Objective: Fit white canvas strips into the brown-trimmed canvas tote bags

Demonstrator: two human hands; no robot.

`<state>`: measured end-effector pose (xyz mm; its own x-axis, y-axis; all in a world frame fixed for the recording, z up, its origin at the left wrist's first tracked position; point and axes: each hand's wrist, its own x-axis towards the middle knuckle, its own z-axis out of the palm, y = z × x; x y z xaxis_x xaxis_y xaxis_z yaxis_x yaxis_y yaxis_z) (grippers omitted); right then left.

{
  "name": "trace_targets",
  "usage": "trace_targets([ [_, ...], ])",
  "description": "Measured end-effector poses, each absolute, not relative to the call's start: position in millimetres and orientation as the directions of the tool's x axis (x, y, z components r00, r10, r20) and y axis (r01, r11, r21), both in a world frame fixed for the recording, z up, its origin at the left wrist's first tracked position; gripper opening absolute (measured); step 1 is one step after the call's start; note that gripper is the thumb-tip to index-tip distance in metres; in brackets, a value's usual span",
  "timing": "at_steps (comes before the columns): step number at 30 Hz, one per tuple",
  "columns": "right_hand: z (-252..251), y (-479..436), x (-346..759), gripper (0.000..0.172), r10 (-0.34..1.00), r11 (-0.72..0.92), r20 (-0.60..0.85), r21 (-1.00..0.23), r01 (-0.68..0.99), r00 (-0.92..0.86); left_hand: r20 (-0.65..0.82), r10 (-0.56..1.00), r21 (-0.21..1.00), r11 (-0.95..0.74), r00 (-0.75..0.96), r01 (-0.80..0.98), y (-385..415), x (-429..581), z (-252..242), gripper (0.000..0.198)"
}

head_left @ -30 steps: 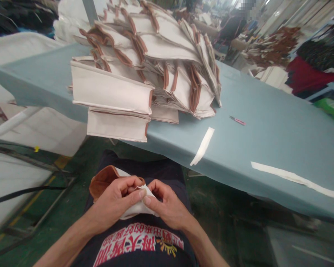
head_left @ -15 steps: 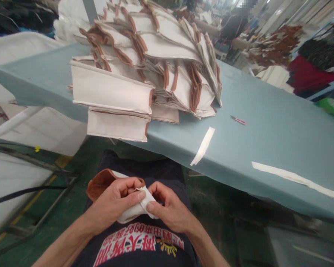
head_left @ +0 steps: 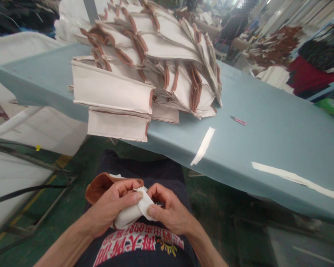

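Above my lap I hold a folded fabric piece (head_left: 98, 188), off-white on one face and brown on the other. My left hand (head_left: 115, 203) is closed on its edge, with the thumb on top near the frayed end of a white fabric strip (head_left: 143, 203). Opposite it, my right hand (head_left: 168, 208) pinches that strip between thumb and fingers, against the fabric piece. Part of the cloth is hidden under both hands, so I cannot tell whether the strip is joined to it.
A large pile of off-white, brown-edged fabric pieces (head_left: 167, 44) covers much of the blue-grey table (head_left: 281, 129). Small pink-handled snips (head_left: 238, 120) and two loose white strips, a short one (head_left: 203, 146) and a long one (head_left: 295, 178), lie to the right.
The strip between my hands has turned and shows more of its flat face. The brown part has sagged slightly lower and to the left. Both hands keep their grip.
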<state>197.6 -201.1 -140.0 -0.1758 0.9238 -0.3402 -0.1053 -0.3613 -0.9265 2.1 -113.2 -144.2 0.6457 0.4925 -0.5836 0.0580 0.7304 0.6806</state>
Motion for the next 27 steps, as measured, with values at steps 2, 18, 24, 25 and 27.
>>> trace_targets([
  [2,-142,-202,198,0.073,0.915,-0.384,-0.360,-0.915,-0.122,-0.183,-0.592,0.493,0.673,0.737,0.638,0.055,-114,2,-145,0.062],
  [18,-146,-206,209,0.069,0.896,-0.405,-0.354,-0.900,-0.164,-0.268,-0.538,0.461,0.684,0.728,0.705,0.046,-117,5,-149,0.059],
  [24,-148,-206,213,0.070,0.885,-0.412,-0.352,-0.897,-0.160,-0.305,-0.534,0.447,0.676,0.736,0.718,0.044,-118,4,-148,0.058],
  [25,-147,-206,214,0.070,0.884,-0.415,-0.355,-0.896,-0.158,-0.305,-0.541,0.445,0.671,0.740,0.713,0.047,-118,4,-148,0.058],
  [27,-144,-206,214,0.069,0.886,-0.415,-0.364,-0.899,-0.143,-0.286,-0.556,0.447,0.664,0.746,0.700,0.050,-119,5,-148,0.058],
])
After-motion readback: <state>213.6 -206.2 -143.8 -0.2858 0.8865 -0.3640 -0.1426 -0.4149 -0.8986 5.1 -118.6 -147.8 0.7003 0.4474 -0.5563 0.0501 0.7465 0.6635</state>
